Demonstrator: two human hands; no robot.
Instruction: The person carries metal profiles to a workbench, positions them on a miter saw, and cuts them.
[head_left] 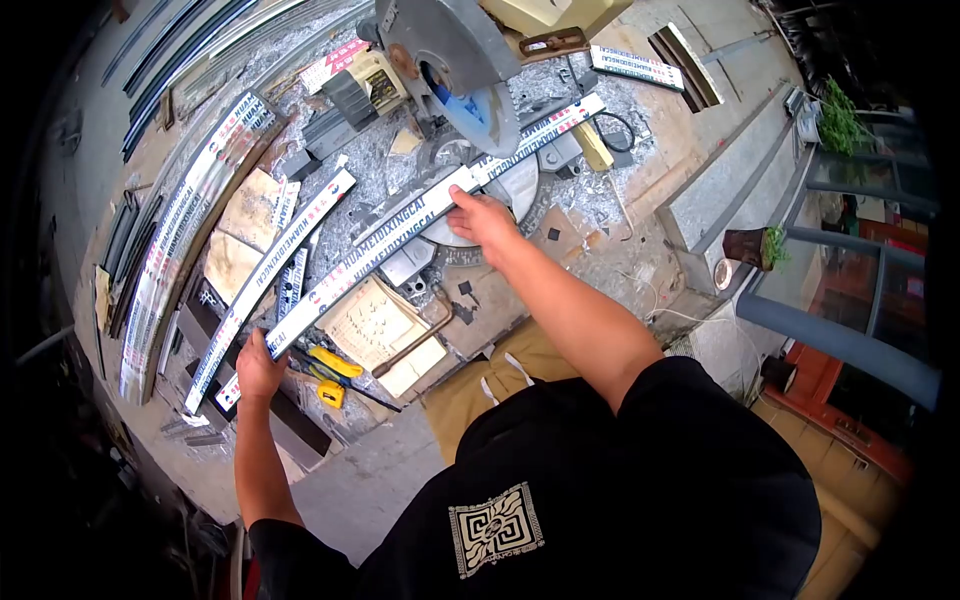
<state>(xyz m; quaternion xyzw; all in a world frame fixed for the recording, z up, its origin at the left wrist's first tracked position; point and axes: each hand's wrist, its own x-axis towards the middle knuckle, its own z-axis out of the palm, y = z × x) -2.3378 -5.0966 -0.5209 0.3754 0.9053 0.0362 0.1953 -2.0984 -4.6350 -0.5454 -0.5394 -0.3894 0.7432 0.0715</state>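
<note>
A long metal profile in white printed film [385, 235] lies across the base of a cut-off saw [455, 75]. Its lower left end is gripped by my left hand [262, 370], fingers closed. My right hand [483, 220] is closed on the same profile near its middle, close to the saw blade [483, 118]. Just past my right fingers, a further profile piece [545, 130] continues in line beneath the blade. Whether the two pieces are joined there, I cannot tell. Another film-wrapped profile [275, 262] rests to the left, by my left hand.
Bundled curved profiles [190, 240] stand at the left. Near my body are a paper with handwriting [375, 320], a yellow tape measure [331, 393] and yellow-handled pliers [338, 362]. Metal shavings [640, 125] cover the bench around the saw. A short profile offcut [637, 67] lies far right.
</note>
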